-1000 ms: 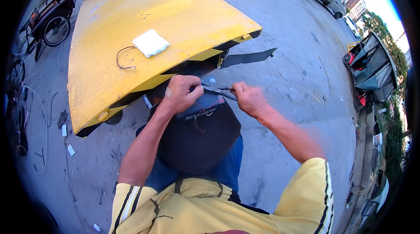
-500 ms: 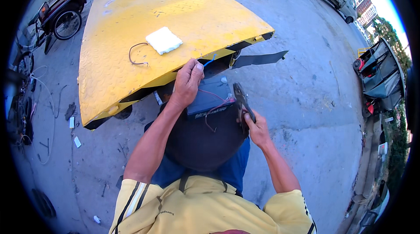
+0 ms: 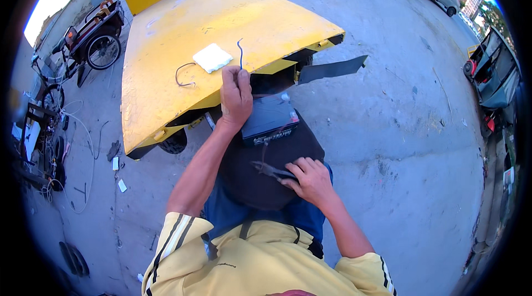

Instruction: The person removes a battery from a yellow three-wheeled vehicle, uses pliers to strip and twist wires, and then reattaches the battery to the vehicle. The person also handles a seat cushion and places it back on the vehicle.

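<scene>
My left hand point(image 3: 237, 96): fingers pinched tight on the blue wire point(image 3: 240, 55), held upright, presumably keeping its tip in view. Right hand point(image 3: 311, 181): fingers curled round pliers point(image 3: 270, 170), low over my lap point(image 3: 244, 188); battery point(image 3: 270, 119) sits there, likely for steadiness.

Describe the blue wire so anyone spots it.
Find the big, flat yellow platform. The person's left hand overlaps its near edge in view, pinching a thin blue wire that points up. Unlike the curved brown wire beside the square white block, it's blue and held.
</scene>
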